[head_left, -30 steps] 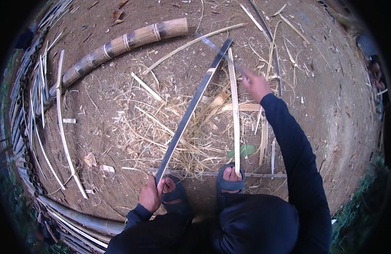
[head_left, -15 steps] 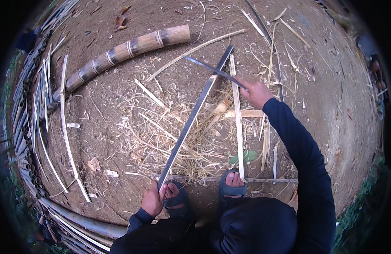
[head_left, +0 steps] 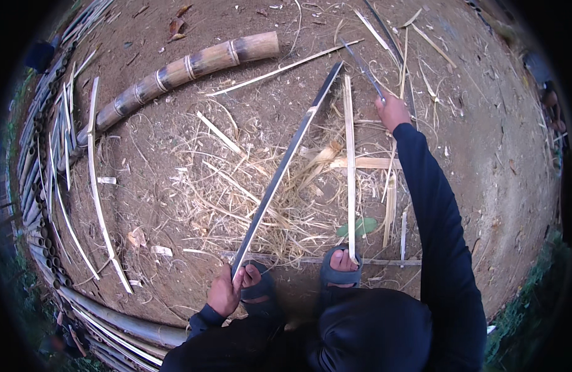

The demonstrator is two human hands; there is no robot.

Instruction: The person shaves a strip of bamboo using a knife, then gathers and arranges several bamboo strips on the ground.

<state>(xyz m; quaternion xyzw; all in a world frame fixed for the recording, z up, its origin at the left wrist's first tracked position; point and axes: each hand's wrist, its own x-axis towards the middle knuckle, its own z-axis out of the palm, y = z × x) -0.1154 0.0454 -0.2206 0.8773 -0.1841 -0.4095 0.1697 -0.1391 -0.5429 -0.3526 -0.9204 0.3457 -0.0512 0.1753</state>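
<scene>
My left hand (head_left: 226, 292) grips the near end of a long dark bamboo strip (head_left: 286, 164) that slants up and away to the right. My right hand (head_left: 391, 111) is stretched far out on a dark-sleeved arm and holds a long knife (head_left: 361, 68) by its handle, blade pointing up-left near the strip's far tip. A pale split strip (head_left: 349, 167) lies on the ground between my hands, its near end at my right sandalled foot (head_left: 340, 268). My left foot (head_left: 258, 286) rests beside my left hand.
A thick bamboo pole (head_left: 180, 71) lies at the upper left. Thin split strips (head_left: 94, 192) and stacked bamboo poles (head_left: 44, 186) curve along the left edge. Shavings and straw (head_left: 249, 192) cover the dirt in the middle. A green leaf (head_left: 359, 227) lies near my right foot.
My right hand has swung the knife from pointing left across the strip's tip to pointing up and away. My left hand keeps its hold on the strip.
</scene>
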